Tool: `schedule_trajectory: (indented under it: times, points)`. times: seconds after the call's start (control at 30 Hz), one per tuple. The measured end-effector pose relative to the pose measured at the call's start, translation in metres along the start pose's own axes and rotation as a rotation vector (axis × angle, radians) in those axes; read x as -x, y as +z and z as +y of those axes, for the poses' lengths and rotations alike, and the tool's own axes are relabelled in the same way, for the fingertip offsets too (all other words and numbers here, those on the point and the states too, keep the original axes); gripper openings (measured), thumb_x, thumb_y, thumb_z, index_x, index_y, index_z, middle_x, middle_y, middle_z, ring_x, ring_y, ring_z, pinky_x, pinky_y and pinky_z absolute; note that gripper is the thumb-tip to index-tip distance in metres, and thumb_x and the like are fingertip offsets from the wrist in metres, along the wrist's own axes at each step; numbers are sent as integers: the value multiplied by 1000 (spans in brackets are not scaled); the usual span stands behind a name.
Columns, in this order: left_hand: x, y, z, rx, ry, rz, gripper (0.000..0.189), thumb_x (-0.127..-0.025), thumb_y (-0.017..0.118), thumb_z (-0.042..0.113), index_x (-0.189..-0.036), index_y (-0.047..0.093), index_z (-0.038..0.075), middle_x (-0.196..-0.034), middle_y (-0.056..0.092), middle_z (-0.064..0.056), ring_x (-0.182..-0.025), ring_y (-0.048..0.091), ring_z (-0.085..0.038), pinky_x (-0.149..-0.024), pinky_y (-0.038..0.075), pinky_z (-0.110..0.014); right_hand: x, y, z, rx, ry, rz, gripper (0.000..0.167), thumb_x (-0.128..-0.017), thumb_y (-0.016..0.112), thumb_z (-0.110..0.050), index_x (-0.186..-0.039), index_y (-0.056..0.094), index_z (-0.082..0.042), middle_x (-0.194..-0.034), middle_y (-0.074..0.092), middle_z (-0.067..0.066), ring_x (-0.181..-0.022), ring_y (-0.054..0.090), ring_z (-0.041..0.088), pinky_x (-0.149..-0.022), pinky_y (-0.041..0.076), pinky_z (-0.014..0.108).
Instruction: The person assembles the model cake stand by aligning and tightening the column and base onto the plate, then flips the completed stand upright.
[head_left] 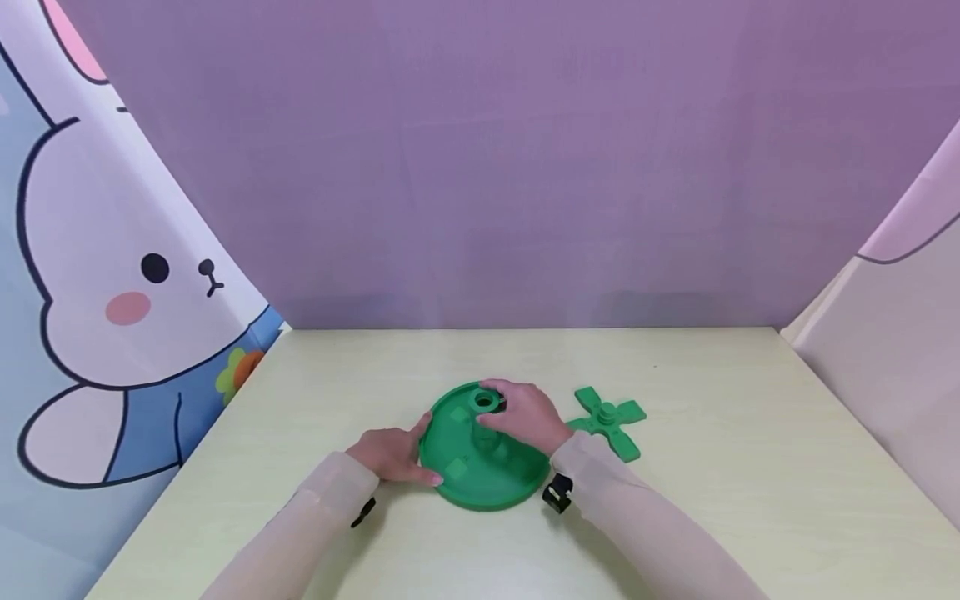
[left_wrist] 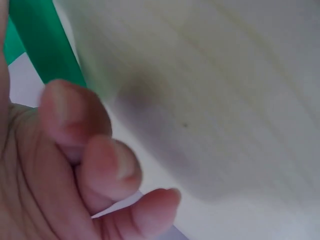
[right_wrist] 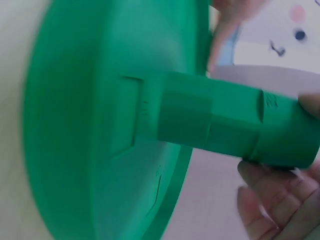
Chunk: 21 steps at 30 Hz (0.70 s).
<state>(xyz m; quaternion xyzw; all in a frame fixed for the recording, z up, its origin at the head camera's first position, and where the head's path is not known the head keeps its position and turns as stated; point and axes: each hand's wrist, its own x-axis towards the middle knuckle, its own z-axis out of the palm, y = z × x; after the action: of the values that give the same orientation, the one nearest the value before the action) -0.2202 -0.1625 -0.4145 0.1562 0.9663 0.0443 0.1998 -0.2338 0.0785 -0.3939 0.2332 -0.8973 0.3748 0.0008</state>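
A round green plate (head_left: 487,487) with a raised rim lies on the table. From its middle a green hollow post (head_left: 483,417) stands up, its open ring-like top facing the camera. My left hand (head_left: 392,454) holds the plate's left rim, thumb at the front and index finger farther back. In the left wrist view other fingers (left_wrist: 112,167) curl loosely beside the rim. The right hand (head_left: 528,415) grips the upper end of the post between thumb and fingers, as the right wrist view shows. Whether post and plate are fastened together I cannot tell.
A green cross-shaped piece (head_left: 607,414) with flat blades and a round hub lies right of the plate, partly behind the right wrist. The pale table (head_left: 720,467) ends at a purple backdrop (head_left: 525,167); a cartoon-printed cloth (head_left: 112,250) hangs on the left.
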Motion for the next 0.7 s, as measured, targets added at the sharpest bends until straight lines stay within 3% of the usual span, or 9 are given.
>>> schedule_trajectory:
  times: [0.1, 0.27, 0.47, 0.7]
  points:
    - [-1, -1, -1, 10, -2, 7, 108, -74, 66, 68, -154, 19, 11, -79, 57, -1, -79, 56, -16, -70, 48, -38, 3, -5, 0, 15, 11, -28, 55, -87, 71, -28, -135, 55, -7, -100, 70, 5, -88, 63, 17, -78, 50, 37]
    - [-1, -1, -3, 31, -9, 3, 108, -74, 67, 67, -154, 18, 12, -84, 59, -2, -86, 58, -18, -75, 48, -41, 13, -19, 7, -82, 48, -63, 56, -92, 64, -32, -141, 48, -8, -119, 63, 13, -104, 62, 26, -86, 49, 43]
    - [2, 1, -4, 52, -20, -1, 108, -75, 67, 67, -154, 18, 13, -93, 61, -3, -93, 59, -20, -78, 48, -42, 27, -31, 19, -78, 72, -42, 51, -93, 64, -28, -136, 52, -5, -118, 63, 16, -104, 61, 28, -84, 50, 42]
    - [5, -1, -2, 67, -22, 1, 107, -75, 68, 64, -154, 18, 13, -88, 60, -2, -91, 58, -20, -78, 47, -42, 41, -53, 43, -9, 83, 0, 46, -91, 66, -19, -131, 55, -1, -116, 63, 18, -100, 61, 30, -80, 51, 42]
